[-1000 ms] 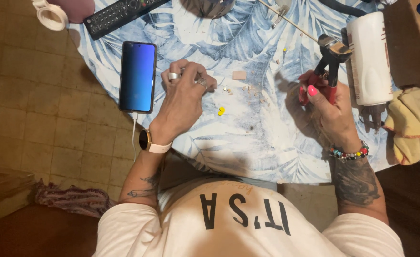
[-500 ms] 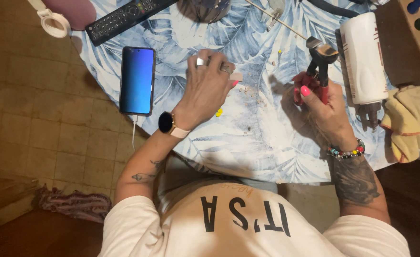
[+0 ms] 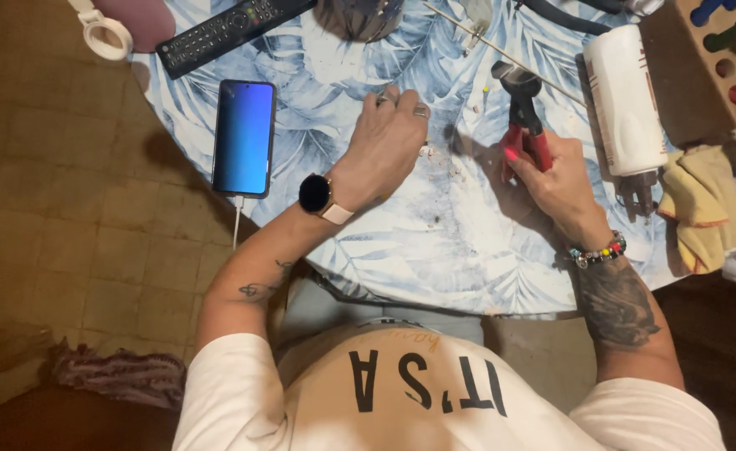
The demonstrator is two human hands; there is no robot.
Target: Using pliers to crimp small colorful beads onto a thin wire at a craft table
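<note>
Two hands at work over a leaf-print bench, the right one gripping red-handled pliers.

Nearest, the left hand (image 3: 384, 146) rests palm-down on the bench (image 3: 435, 250), its fingers (image 3: 397, 98) curled onto the cloth; whether they pinch anything I cannot tell. Right of those fingers, the right hand (image 3: 556, 171) is closed round the pliers (image 3: 522, 117), whose long axis runs nearly straight away from the body, dark head pointing to the far edge. Small crumbs (image 3: 443, 159) lie between the two hands. Beyond the pliers' head a thin rod (image 3: 510, 57) lies slantwise. Likely risks: the head could slip and nip the left fingers if they come closer, or sweep crumbs off the bench; the phone (image 3: 244, 138), left of the left fingers, lies near the edge and its cable could snag.
</note>
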